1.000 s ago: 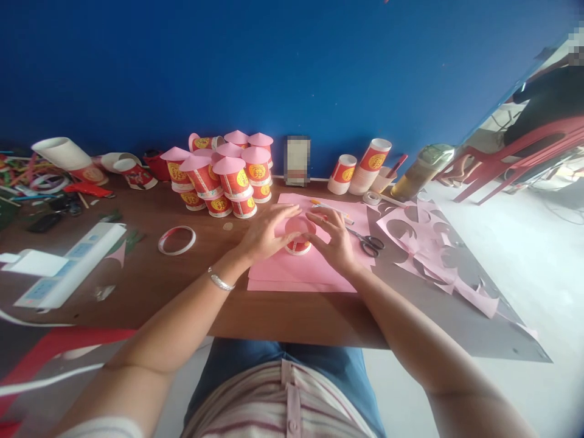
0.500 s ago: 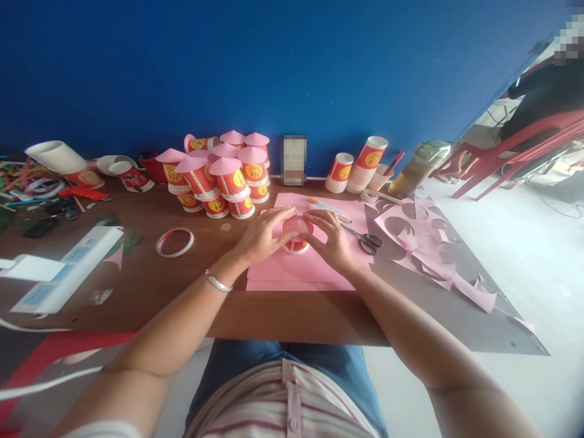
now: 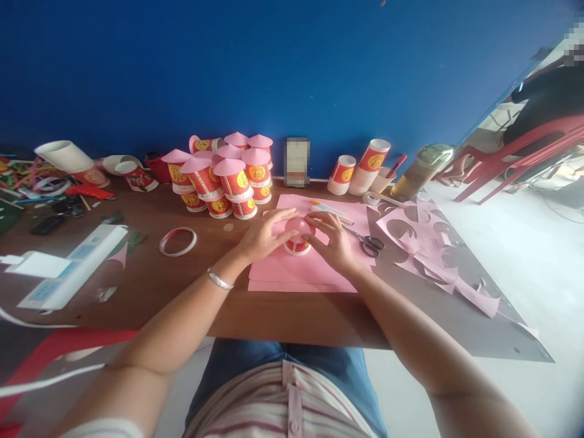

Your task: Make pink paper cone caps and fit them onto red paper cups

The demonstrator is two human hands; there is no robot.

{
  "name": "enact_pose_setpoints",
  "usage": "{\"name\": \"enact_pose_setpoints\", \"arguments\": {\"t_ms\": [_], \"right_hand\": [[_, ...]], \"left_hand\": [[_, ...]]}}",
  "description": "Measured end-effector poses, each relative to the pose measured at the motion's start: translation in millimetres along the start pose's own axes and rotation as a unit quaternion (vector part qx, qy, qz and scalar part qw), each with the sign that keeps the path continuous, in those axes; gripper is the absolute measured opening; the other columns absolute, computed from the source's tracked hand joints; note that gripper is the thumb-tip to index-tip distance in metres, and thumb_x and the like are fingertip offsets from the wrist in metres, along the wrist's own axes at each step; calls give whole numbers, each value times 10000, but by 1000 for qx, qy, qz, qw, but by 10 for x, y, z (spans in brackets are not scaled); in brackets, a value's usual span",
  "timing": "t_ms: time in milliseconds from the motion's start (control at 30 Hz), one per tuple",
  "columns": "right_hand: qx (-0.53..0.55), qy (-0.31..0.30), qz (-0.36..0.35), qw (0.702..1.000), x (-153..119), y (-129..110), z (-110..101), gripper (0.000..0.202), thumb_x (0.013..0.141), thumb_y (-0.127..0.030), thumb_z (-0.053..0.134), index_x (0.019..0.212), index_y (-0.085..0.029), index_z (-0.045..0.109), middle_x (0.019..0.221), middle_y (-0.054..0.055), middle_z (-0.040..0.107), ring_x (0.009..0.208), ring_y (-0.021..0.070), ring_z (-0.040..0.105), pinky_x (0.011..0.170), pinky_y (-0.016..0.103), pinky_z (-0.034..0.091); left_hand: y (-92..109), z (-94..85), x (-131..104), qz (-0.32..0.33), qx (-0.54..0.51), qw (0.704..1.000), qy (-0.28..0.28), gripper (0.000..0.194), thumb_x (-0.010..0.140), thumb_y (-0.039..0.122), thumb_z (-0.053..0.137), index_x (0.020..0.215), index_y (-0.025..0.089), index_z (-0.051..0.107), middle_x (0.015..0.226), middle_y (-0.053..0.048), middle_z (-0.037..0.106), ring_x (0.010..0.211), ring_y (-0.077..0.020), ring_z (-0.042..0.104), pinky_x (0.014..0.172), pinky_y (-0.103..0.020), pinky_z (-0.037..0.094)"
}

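Grasping the cap [image 3: 300, 227] by its rim, over an upright cup [image 3: 298, 248] on the paper [image 3: 301, 274], with left hand [image 3: 267, 236] and right hand [image 3: 332, 236] curled round it from either side. With scissors [image 3: 371, 244] just right of the right hand, pens [image 3: 331, 210] just beyond it, a ring [image 3: 177, 253] well to the left, and capped cups [image 3: 235, 182] stacked farther back near the wall [image 3: 182, 73].

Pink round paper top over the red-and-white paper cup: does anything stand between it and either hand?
Nothing visible does: the left hand and right hand curl around the pink round paper top from either side.
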State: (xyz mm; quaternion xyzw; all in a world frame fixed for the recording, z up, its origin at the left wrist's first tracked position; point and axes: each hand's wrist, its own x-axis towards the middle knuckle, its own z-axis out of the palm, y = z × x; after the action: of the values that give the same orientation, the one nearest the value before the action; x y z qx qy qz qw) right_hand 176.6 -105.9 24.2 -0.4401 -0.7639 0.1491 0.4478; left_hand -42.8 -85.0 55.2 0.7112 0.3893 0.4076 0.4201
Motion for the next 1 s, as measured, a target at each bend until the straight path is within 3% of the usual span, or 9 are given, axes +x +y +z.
{"name": "enact_pose_setpoints", "arguments": {"t_ms": [133,233,467,833,1000], "right_hand": [[11,3,11,1000,-20,38,22,323,956,-439,674,1257,-332,723,1299,81,682,1280,331,582,1079,579,490],[13,11,8,1000,-32,62,39,352,959,-454,671,1278,-313,711,1320,93,672,1291,330,577,1091,570,484],[-5,16,5,1000,-29,69,62,342,958,-472,672,1257,-313,722,1298,91,681,1261,329,594,1068,561,498],[-20,21,-17,999,-38,47,66,375,963,-426,670,1321,-319,687,1329,91,657,1274,329,584,1073,566,497],[-21,22,-24,999,-45,45,81,343,972,-397,662,1293,-284,705,1307,103,664,1289,330,570,1080,562,502]], "left_hand": [[-131,81,24,-86,-139,985,56,485,913,535,689,1296,242,633,1461,-100,616,1404,-268,528,1141,-377,429],[-218,176,44,-147,-189,968,77,473,901,572,680,1233,237,639,1411,-89,623,1384,-270,524,1073,-340,453],[-212,309,20,-159,-202,964,69,446,883,521,727,1210,232,634,1381,-74,594,1390,-252,484,1140,-323,363],[-369,357,17,-145,-326,931,75,460,811,544,793,1104,201,708,1274,-69,664,1336,-263,528,1126,-340,383],[-393,358,32,-155,-315,932,88,468,806,567,792,1100,209,724,1267,-67,670,1317,-285,539,1133,-376,378]]}}
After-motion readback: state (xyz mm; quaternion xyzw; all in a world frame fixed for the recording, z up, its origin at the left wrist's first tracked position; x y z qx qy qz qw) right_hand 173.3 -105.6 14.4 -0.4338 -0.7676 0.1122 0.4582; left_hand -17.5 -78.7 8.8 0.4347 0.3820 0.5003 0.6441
